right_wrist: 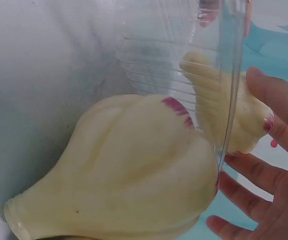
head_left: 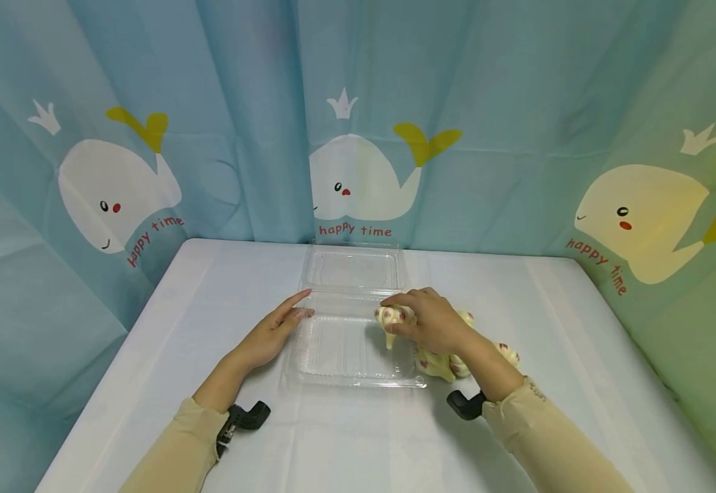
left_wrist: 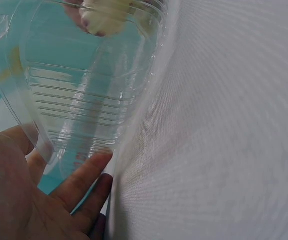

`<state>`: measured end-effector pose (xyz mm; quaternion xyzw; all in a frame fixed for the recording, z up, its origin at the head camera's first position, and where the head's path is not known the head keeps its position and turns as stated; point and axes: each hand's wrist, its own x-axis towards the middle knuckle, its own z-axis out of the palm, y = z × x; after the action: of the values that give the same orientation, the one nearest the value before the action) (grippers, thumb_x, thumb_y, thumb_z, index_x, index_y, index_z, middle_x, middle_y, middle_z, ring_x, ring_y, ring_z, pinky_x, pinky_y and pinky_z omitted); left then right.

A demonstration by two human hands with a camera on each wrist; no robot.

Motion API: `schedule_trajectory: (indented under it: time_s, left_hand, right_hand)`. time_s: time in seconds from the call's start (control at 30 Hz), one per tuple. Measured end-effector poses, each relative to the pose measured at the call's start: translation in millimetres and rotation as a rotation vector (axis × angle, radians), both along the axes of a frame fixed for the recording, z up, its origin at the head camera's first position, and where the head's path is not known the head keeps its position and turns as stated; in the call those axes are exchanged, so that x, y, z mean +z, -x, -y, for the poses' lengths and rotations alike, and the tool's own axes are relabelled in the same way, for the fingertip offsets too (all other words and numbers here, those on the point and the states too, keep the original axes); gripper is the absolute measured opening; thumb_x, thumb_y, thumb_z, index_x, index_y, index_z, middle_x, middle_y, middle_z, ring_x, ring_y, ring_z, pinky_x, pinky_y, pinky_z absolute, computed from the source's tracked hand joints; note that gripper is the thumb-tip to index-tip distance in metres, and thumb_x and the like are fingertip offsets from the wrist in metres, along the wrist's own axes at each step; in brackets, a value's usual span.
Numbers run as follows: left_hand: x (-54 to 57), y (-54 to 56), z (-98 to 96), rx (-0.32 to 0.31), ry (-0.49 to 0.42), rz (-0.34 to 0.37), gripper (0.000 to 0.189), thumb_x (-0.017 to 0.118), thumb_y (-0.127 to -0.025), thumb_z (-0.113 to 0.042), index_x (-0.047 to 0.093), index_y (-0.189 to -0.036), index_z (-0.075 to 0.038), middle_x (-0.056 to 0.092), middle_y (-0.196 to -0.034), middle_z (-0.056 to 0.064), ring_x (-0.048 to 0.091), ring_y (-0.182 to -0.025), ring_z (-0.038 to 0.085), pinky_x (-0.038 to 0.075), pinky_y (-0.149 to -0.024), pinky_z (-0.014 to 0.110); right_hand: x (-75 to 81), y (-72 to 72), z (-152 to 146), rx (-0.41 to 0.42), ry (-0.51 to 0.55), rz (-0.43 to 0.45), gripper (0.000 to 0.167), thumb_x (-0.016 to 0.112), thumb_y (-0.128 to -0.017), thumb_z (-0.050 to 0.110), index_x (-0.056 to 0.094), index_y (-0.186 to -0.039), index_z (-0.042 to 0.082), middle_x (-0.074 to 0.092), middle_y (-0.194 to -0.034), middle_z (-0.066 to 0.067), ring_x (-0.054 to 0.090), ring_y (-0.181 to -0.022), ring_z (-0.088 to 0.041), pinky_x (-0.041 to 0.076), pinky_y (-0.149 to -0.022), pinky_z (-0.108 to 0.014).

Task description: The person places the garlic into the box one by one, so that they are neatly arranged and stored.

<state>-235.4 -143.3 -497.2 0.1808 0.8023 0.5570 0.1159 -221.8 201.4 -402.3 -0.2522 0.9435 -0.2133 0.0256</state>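
Observation:
My right hand [head_left: 435, 322] holds a garlic bulb [head_left: 390, 316], cream with purplish marks, over the right side of a clear plastic clamshell box [head_left: 333, 356]. In the right wrist view, the thumb and fingers are around this bulb behind the box's see-through wall, and another garlic bulb [right_wrist: 133, 165] lies large in front. At the box's left edge, my left hand [head_left: 272, 335] rests with its fingers extended. The left wrist view shows those fingers [left_wrist: 83, 175] right at the ribbed box wall. The box's lid [head_left: 352, 268] lies folded back, away from me.
Several more garlic bulbs [head_left: 435, 364] lie to the right of the box, partly hidden by my right hand and forearm. A white cloth covers the table [head_left: 235, 274]. Behind it hangs a blue curtain [head_left: 493, 82] with whale prints.

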Motion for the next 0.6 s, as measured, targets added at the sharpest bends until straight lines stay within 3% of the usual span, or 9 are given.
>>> schedule_trajectory:
  time_s: [0.4,0.6]
  left_hand:
    - [1.8,-1.3,-0.3,-0.001,-0.006,0.005,0.054,0.041,-0.112,-0.044,0.029,-0.164,-0.036,0.058,-0.150,0.009,0.044,-0.149,0.031,0.027,-0.125,0.059]
    - [2.6,-1.9,-0.6,0.000,-0.005,0.004,0.053,0.042,-0.112,-0.044,0.029,-0.163,-0.037,0.059,-0.149,0.009,0.044,-0.149,0.030,0.027,-0.125,0.059]
  right_hand:
    - [-5.4,0.2,6.7,-0.018,-0.093,-0.070,0.042,0.076,-0.094,0.040,0.070,-0.133,0.026,0.069,-0.135,-0.009,0.054,-0.131,-0.041,0.040,-0.106,-0.065]
    - [-6.3,-1.6,8.2,-0.008,-0.125,-0.094,0.044,0.079,-0.091,0.042,0.072,-0.130,0.023,0.070,-0.128,-0.008,0.054,-0.130,-0.040,0.040,-0.106,-0.068]
